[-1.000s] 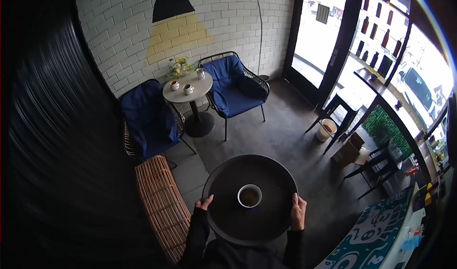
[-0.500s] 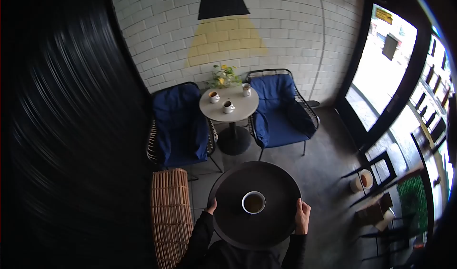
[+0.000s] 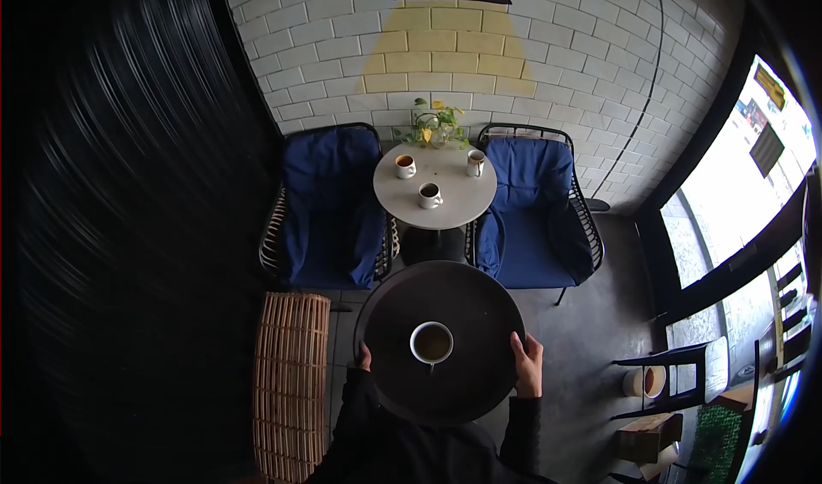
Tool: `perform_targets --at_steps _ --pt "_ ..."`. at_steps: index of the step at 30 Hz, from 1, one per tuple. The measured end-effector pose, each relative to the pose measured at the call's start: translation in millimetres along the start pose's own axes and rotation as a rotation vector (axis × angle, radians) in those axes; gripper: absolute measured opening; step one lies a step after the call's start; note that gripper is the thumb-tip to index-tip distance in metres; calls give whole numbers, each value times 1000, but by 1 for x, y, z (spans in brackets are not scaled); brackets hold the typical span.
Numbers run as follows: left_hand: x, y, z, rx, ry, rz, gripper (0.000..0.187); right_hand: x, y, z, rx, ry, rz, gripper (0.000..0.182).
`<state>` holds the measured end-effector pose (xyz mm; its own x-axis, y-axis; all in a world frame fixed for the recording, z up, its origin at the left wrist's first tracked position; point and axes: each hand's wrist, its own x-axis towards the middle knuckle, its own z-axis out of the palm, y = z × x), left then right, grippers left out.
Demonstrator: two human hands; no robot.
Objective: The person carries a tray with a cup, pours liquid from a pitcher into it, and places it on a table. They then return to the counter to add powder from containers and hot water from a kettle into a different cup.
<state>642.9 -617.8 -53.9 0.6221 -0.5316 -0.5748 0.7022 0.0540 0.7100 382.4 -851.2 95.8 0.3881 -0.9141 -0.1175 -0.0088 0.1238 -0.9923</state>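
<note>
A round dark tray (image 3: 475, 381) is held level between my hands, bearing one white cup (image 3: 431, 343) of dark liquid left of its centre. My left hand (image 3: 365, 357) grips the tray's left rim, mostly hidden beneath it. On the right rim, my right hand (image 3: 527, 364) is closed with its thumb over the edge. Beyond the tray is a round pale table (image 3: 454, 214) with a white cup (image 3: 405, 168) at its left, another white cup (image 3: 430, 197) near its front, and a white vessel (image 3: 476, 164) at its right. Yellow flowers (image 3: 438, 124) stand at the back.
Blue cushioned chairs (image 3: 330, 201) (image 3: 535, 218) flank the table. A wicker piece (image 3: 291, 381) stands at lower left. At right are a dark chair (image 3: 685, 377), a white bucket (image 3: 644, 382), cardboard boxes (image 3: 648, 438) and a glass door (image 3: 741, 184). Behind is a brick wall (image 3: 342, 30).
The view has moved closer to the table and turned slightly. The tray, still in both hands, appears a little farther left and higher in view. The cup handle now shows at the front.
</note>
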Motion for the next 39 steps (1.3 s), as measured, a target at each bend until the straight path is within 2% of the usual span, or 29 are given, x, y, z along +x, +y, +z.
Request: perform_targets --at_steps 2,3,5,9,11,12,14,15,16,18,20,22,23,26,27,28,30,31,33,36,37,39 --pt "19 5 11 -12 37 0 86 33 39 0 -93 321 -11 33" --pt "31 9 16 -13 52 0 86 50 33 1 -100 320 -14 33" --pt "55 16 25 -20 89 0 86 82 22 1 1 -1 126 39" --pt "115 37 45 -25 142 -6 86 129 -5 32 18 53 188 41" --pt "145 53 53 -15 167 -9 85 156 6 48 288 -39 147 38" --pt "156 60 56 -11 185 -16 85 168 8 52 287 -34 159 38" --pt "174 77 59 -3 214 -22 85 183 14 55 -594 -113 -95 31" --pt "185 86 64 4 225 -26 85 199 33 61 -284 -168 -172 30" --pt "194 91 65 12 236 -30 85 212 50 64 -285 -164 -162 30" --pt "208 104 68 16 264 -34 85 227 43 82 -585 -85 -306 31" --pt "219 114 67 21 292 -29 85 253 37 97 -608 -175 -275 34" --pt "227 125 64 18 327 -23 85 282 49 119 96 -233 351 36" --pt "230 129 61 13 349 -18 85 300 60 126 159 -390 268 36" --pt "232 138 50 -4 434 8 85 339 87 156 340 -424 307 31" --pt "232 139 48 -13 460 15 85 358 106 169 285 -440 237 37" --pt "231 139 47 -22 492 20 85 379 135 179 283 -461 256 37" --pt "230 139 46 -49 552 28 85 415 183 194 -72 -375 -228 44" --pt "228 138 47 -57 580 35 85 419 166 206 -66 -396 -211 44" --pt "227 140 50 -77 635 47 85 427 134 227 164 -337 325 42" --pt "225 140 58 -100 700 59 85 449 176 230 73 -365 488 36" --pt "228 140 62 -107 716 61 85 456 175 232 0 -410 504 26" --pt "231 137 71 -120 742 62 85 465 177 234 -58 -450 512 23"
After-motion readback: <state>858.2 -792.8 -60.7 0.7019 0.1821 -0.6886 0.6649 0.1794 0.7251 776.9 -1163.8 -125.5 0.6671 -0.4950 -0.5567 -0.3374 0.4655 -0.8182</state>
